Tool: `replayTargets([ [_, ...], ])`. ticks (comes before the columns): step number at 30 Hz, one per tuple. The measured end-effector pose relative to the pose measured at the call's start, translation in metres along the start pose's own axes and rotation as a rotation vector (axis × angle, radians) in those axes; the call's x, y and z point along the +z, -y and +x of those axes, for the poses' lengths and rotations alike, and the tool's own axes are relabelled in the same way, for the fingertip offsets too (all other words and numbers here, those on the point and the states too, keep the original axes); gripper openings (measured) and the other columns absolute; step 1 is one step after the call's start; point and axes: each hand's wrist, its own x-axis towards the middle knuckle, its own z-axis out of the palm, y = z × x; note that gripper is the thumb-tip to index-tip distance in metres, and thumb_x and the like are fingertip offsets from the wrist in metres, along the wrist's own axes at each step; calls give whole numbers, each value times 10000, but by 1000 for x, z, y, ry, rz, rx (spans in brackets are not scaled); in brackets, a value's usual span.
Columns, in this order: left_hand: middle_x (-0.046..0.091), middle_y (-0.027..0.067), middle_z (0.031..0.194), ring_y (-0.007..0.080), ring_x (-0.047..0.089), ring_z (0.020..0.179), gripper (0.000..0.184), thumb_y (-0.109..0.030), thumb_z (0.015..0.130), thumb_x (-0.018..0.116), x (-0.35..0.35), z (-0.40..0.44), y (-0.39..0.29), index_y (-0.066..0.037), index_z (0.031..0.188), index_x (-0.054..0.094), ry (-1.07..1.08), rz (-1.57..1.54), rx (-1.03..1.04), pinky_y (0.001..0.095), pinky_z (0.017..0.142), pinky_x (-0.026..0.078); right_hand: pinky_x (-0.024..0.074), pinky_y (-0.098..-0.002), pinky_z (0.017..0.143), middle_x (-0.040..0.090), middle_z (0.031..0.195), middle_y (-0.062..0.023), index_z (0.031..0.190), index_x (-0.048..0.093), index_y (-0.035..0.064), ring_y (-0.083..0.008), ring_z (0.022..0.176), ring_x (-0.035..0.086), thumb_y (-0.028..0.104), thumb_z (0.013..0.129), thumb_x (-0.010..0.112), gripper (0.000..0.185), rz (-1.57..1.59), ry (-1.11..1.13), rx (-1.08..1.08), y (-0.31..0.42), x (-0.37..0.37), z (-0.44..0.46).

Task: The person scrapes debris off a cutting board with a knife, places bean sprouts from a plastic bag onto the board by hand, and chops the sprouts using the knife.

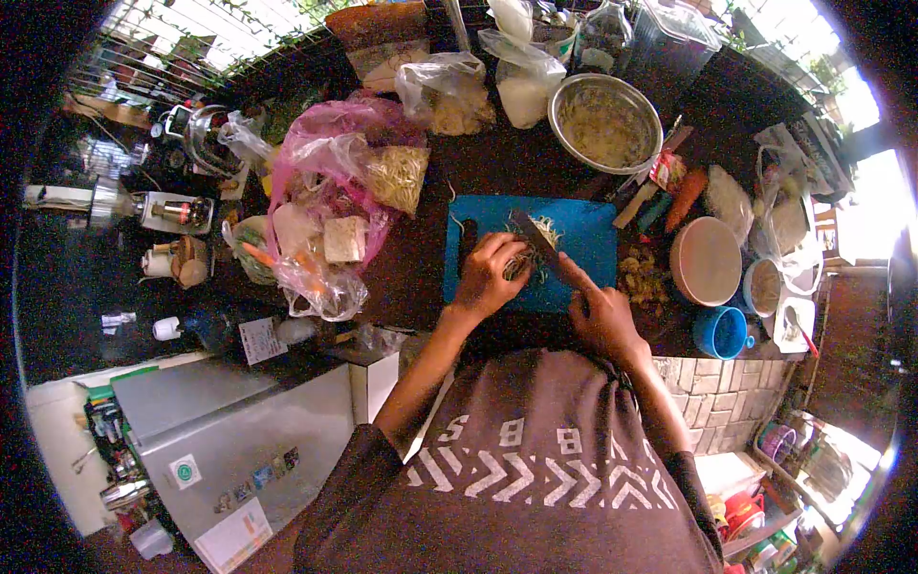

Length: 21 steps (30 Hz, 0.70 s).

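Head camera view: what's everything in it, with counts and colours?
Cutting board: 1, blue, centre
Knife: 1, dark blade, over the board
Vegetable shreds: many, pale green, on the board
Steel bowl: 1, silver, beyond the board
Plastic bag: 1, pink, left of the board
Mug: 1, blue, right of the board
Round bowl: 1, pale pink, behind the mug
Clear bags: several, transparent, far side
Refrigerator: 1, grey, lower left
Other clutter: too blurred to count
Shirt: 1, brown, bottom centre
Left hand: 1, bare, gripping the shreds
Right hand: 1, bare, gripping the knife
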Motion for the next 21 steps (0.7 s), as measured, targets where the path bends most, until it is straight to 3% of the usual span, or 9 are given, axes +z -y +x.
replayTargets([
  [4,678,174,1169,377,648,1127,472,-267,792,883,-9,-1,-4,-9,1145,708,90,22,-6,462,993,545,537,-577,636,674,717,-247,1621,420,311,-439,638,677,78,925,608,759,-49,3,32,0,-3,-3],
  [10,648,177,1230,389,630,1139,540,-308,772,906,-7,3,-13,-14,1172,694,90,9,-39,477,996,541,535,-564,607,648,678,-246,1622,419,310,-432,601,662,77,927,604,755,-56,-18,11,-4,-1,-6],
  [17,639,171,1222,379,617,1168,523,-301,761,916,-6,-1,-15,-26,1146,692,77,51,-78,469,1009,534,526,-544,563,643,649,-223,1636,398,284,-412,561,648,77,917,619,780,-112,-35,-30,-3,4,-3],
  [21,637,165,1225,379,612,1171,457,-186,738,915,-4,-2,-12,-40,1109,694,69,-14,-78,470,1015,527,533,-528,549,654,629,-177,1643,394,265,-376,524,639,78,885,642,819,-282,-14,-72,-7,5,-8],
])
